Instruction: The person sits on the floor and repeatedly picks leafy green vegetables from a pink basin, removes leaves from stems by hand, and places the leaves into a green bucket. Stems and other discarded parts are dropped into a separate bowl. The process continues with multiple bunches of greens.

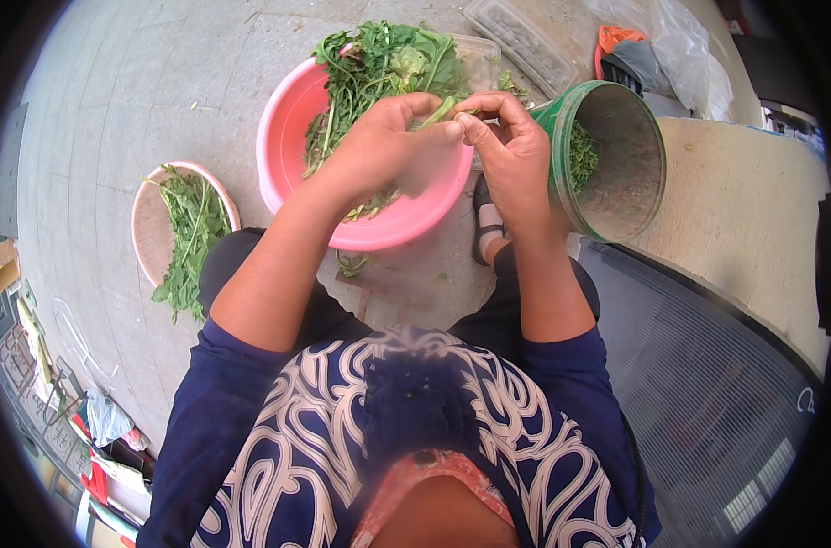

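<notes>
Above the right side of a pink plastic basin [285, 137], my two hands meet at a pale green plant stem [437, 114]. My left hand [388, 140] grips the stem between thumb and fingers. The thumb and fingertips of my right hand [508, 130] pinch together at the stem's right end, where a small bit of green shows. Leafy greens [388, 61] are heaped over the far side of the basin, and loose pieces lie in its bottom. A blurred patch below my left hand hides some of the basin.
A pale pink basket [145, 226] holding leafy greens [193, 226] stands at the left. At the right, a green bucket [563, 151] leans open, with green scraps [583, 157] inside. Clear plastic containers [522, 44] lie behind the basin. A ridged dark panel [689, 356] is at lower right.
</notes>
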`<state>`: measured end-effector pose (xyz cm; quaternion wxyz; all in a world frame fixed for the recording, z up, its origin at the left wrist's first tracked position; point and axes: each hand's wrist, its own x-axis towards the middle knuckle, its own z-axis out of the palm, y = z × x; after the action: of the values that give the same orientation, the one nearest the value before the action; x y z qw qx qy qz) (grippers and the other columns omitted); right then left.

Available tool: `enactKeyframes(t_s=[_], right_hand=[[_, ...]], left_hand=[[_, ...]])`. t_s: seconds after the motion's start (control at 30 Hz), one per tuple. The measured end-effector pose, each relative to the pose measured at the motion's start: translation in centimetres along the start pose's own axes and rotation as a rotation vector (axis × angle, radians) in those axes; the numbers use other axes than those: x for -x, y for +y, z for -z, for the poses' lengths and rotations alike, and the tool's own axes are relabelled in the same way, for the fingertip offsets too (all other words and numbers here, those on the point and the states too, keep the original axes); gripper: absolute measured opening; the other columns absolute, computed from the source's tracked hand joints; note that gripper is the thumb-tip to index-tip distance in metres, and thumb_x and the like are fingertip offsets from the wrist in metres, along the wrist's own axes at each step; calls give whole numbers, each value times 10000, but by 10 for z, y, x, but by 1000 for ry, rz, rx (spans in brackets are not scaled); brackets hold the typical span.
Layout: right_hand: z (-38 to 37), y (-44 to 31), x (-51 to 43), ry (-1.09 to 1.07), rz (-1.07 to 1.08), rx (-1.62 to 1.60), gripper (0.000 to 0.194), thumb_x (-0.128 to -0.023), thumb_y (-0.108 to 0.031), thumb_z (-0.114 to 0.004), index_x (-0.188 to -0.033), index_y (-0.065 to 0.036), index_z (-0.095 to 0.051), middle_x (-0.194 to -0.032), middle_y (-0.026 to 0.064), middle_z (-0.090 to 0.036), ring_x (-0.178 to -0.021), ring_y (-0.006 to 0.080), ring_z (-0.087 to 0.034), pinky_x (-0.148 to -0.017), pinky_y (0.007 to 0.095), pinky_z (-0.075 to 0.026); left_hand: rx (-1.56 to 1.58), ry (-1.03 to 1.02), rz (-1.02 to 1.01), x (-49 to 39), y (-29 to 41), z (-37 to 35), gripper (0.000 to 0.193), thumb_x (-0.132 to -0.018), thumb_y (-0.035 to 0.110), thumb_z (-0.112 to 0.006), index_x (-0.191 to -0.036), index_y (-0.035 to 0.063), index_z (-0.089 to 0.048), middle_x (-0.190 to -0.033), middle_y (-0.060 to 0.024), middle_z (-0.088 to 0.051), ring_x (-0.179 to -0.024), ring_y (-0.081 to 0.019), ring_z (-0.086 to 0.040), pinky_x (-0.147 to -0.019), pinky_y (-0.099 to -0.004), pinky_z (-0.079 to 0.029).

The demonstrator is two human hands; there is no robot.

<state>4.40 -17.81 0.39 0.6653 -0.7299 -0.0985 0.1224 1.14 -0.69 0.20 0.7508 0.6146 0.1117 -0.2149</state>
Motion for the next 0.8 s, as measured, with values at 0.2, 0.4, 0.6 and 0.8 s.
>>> enactKeyframes(t_s=[0.2, 0.4, 0.6, 0.8], right_hand=[[7, -5, -4, -127, 220, 323, 108, -892, 6, -631, -993, -7, -664, -900, 82, -624, -794, 189, -648, -707, 299, -507], [9, -8, -9, -200, 416, 420, 130, -884, -1, -634, -1012, -5, -655, -887, 116, -609, -782, 277, -619, -679, 344, -493], [8, -12, -5, -158, 530, 577, 60, -914, -63, -635, -930, -6, -623, -836, 115, -575, -758, 291, -584, -677, 361, -480], [11, -8, 0, -196, 197, 305, 193, -1012, -181, -593, -921, -13, -570, -788, 62, -537, -704, 184, -521, -640, 291, -436]], left_hand=[[30, -106, -116, 1, -1, 6, 203, -1008, 249, -629, -960, 56, -667, -747, 73, -504, -689, -25, -421, -627, -199, -343], [143, -89, -105, 1, 0, 8, 217, -1012, 264, -622, -954, 58, -662, -748, 73, -502, -685, -31, -412, -637, -207, -347], [60, -149, -78, 3, 3, 11, 216, -1018, 261, -613, -911, 80, -658, -742, 74, -498, -674, -33, -395, -627, -204, -332], [-177, -94, -326, 2, 0, 9, 213, -1017, 239, -613, -953, 43, -667, -806, 51, -573, -758, -55, -494, -701, -231, -415]])
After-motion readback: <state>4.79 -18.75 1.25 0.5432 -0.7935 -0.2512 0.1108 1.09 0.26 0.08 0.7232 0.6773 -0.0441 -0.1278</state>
